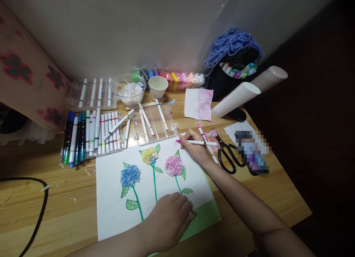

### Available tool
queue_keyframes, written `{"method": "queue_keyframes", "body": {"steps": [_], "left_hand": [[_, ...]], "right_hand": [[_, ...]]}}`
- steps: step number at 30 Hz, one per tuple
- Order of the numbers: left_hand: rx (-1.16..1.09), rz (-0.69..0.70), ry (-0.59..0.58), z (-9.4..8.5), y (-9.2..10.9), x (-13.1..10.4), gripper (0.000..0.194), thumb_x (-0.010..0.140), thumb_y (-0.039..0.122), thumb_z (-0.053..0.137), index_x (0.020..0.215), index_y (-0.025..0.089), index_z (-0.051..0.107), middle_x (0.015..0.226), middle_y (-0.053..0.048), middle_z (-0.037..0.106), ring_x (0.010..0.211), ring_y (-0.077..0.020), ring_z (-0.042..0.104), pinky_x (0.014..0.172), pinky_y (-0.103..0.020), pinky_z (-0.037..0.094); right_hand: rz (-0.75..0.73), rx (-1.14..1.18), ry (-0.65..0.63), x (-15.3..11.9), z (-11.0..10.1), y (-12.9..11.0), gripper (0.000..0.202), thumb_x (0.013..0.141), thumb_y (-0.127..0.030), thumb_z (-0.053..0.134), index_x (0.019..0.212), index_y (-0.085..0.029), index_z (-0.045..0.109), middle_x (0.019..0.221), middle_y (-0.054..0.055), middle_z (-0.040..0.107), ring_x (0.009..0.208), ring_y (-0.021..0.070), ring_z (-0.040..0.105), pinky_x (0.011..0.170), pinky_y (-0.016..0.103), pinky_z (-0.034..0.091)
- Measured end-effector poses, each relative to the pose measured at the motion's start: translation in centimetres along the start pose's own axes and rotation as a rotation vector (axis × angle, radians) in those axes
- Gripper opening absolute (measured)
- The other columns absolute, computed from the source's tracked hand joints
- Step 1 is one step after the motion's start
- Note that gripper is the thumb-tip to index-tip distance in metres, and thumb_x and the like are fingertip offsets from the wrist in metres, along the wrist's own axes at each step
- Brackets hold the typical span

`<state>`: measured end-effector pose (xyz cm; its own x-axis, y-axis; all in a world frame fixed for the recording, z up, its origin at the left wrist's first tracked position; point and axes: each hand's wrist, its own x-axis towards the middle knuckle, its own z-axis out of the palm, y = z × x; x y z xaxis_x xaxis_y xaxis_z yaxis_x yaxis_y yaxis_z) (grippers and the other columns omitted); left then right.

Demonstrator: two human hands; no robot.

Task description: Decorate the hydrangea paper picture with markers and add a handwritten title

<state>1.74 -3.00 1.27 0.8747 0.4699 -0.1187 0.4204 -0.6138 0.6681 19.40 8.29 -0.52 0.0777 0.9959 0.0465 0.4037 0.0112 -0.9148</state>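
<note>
My right hand [195, 145] is closed around a white pink-tipped marker [199, 142], its tip at a small pink outline near the top right of the white paper [111, 216]. My left hand [171, 217] lies on the lower part of the paper, its fingers curled; a small thing by the fingertips is too hidden to name. On the paper are a blue flower [130, 175], a yellow flower [149, 155] and a pink flower [174, 165], with crumpled-looking textured heads and drawn green stems and leaves. Green paper [203, 220] shows beneath the right edge.
Several markers [108, 133] lie in open plastic cases behind the paper. A clear bowl [128, 94] of paper scraps and a paper cup [158, 87] stand at the back. Black scissors [227, 157], a half-pink paper piece [205, 104] and white tubes [235, 100] are to the right.
</note>
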Motion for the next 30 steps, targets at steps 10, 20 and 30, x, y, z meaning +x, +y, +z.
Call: {"method": "queue_keyframes", "body": {"steps": [10, 20, 30], "left_hand": [[-0.015, -0.011, 0.003, 0.06, -0.15, 0.2, 0.023, 0.096, 0.027, 0.029, 0.089, 0.02, 0.049, 0.087, -0.003, 0.058, 0.077, -0.0194, 0.051, 0.063, -0.032, 0.041], [-0.017, -0.017, -0.023, -0.18, -0.03, 0.06, 0.025, 0.096, 0.028, 0.027, 0.089, 0.019, 0.05, 0.088, -0.003, 0.058, 0.078, -0.0197, 0.051, 0.064, -0.032, 0.041], [0.003, 0.001, 0.005, -0.24, 0.02, 0.07, 0.023, 0.096, 0.027, 0.03, 0.088, 0.019, 0.05, 0.086, -0.003, 0.058, 0.075, -0.0188, 0.051, 0.063, -0.03, 0.039]], "right_hand": [[0.057, 0.171, -0.031, 0.36, 0.01, -0.28, 0.024, 0.081, -0.035, 0.06, 0.067, -0.021, 0.046, 0.054, -0.003, 0.056, 0.051, 0.0122, 0.054, 0.052, 0.024, 0.041], [0.016, 0.073, 0.002, 0.12, -0.13, -0.41, 0.031, 0.078, -0.03, 0.063, 0.057, -0.021, 0.042, 0.051, -0.005, 0.044, 0.05, 0.0107, 0.042, 0.049, 0.024, 0.031], [-0.02, -0.049, 0.023, 0.07, -0.03, -0.35, 0.031, 0.08, -0.024, 0.054, 0.053, -0.021, 0.039, 0.051, -0.005, 0.04, 0.05, 0.0112, 0.039, 0.053, 0.026, 0.031]]}}
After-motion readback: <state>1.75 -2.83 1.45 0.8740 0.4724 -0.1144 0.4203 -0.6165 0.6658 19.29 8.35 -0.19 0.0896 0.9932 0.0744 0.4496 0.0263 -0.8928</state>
